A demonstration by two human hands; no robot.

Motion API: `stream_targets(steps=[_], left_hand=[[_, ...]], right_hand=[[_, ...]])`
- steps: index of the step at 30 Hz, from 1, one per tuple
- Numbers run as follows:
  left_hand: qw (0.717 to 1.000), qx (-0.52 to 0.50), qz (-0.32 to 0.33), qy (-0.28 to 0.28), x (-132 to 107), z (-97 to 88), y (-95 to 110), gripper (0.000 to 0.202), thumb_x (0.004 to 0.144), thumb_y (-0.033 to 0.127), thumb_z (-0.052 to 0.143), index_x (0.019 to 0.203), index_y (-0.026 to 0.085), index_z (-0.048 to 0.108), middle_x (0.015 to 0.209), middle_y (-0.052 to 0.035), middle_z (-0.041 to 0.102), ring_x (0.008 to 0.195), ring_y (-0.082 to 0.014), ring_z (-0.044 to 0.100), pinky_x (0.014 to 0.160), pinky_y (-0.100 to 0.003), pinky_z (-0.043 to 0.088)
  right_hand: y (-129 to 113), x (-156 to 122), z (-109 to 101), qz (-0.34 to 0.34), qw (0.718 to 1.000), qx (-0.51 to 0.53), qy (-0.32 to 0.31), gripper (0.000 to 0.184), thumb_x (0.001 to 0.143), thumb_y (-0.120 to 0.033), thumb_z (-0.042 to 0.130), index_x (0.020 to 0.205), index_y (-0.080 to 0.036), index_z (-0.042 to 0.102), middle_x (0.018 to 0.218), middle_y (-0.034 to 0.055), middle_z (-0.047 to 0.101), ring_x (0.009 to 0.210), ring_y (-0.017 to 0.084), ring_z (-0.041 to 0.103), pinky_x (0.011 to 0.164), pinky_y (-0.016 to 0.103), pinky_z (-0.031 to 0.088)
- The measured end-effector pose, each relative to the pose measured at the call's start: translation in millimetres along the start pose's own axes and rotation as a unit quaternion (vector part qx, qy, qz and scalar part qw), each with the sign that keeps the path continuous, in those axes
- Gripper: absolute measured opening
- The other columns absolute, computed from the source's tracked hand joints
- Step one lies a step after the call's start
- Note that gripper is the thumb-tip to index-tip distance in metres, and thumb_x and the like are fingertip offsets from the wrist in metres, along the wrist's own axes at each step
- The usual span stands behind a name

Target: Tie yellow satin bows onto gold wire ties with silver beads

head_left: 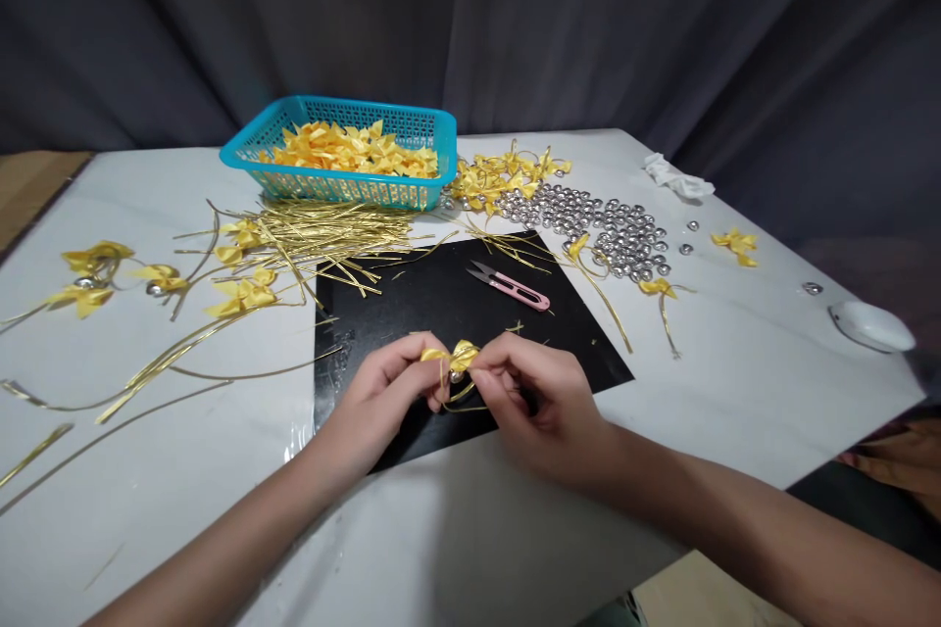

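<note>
Between my hands, over the black mat, is a small yellow ribbon bow with a silver bead at its lower side and gold cord looped around it. My left hand is closed, pinching the bow's left end. From the other side, my right hand pinches at the gold cord beside the bow; its fingertips partly hide what they grip. Pink thread snips lie on the mat just beyond my hands, blades pointing left.
A blue basket of yellow bows stands at the back. Before it lies a pile of gold cords. Silver beads spread to the right, near finished-looking bows. More corded bows lie left. A white object sits far right.
</note>
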State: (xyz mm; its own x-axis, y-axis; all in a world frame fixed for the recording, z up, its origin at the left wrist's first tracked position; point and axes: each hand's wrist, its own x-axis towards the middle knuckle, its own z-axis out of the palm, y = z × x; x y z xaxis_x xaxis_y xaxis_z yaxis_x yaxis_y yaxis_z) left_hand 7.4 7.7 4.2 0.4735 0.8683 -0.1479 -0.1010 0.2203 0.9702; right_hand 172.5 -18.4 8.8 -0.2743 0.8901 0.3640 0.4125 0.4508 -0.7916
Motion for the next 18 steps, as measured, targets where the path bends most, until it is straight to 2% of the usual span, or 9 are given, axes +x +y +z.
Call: stream_targets(steps=[14, 18], left_hand=[[0.999, -0.031, -0.005, -0.009, 1.3, -0.7, -1.9, 0.025, 0.083, 0.020, 0.048, 0.059, 0.018, 0.051, 0.057, 0.0049, 0.047, 0.057, -0.0095, 0.042, 0.057, -0.021, 0.033], [0.999, -0.035, -0.009, -0.009, 2.3, -0.8, -2.0, 0.026, 0.084, 0.021, 0.049, 0.058, 0.017, 0.050, 0.056, 0.0048, 0.047, 0.057, -0.0093, 0.041, 0.058, -0.021, 0.033]], right_hand=[[0.6, -1.4, 4.4, 0.015, 0.999, 0.011, 0.030, 0.010, 0.084, -0.015, 0.047, 0.076, -0.015, 0.053, 0.055, -0.0043, 0.042, 0.045, 0.004, 0.034, 0.043, 0.018, 0.029], [0.9, -1.7, 5.0, -0.002, 0.999, 0.012, 0.034, 0.010, 0.084, -0.013, 0.047, 0.075, -0.014, 0.053, 0.055, -0.0043, 0.042, 0.045, 0.004, 0.036, 0.044, 0.018, 0.030]])
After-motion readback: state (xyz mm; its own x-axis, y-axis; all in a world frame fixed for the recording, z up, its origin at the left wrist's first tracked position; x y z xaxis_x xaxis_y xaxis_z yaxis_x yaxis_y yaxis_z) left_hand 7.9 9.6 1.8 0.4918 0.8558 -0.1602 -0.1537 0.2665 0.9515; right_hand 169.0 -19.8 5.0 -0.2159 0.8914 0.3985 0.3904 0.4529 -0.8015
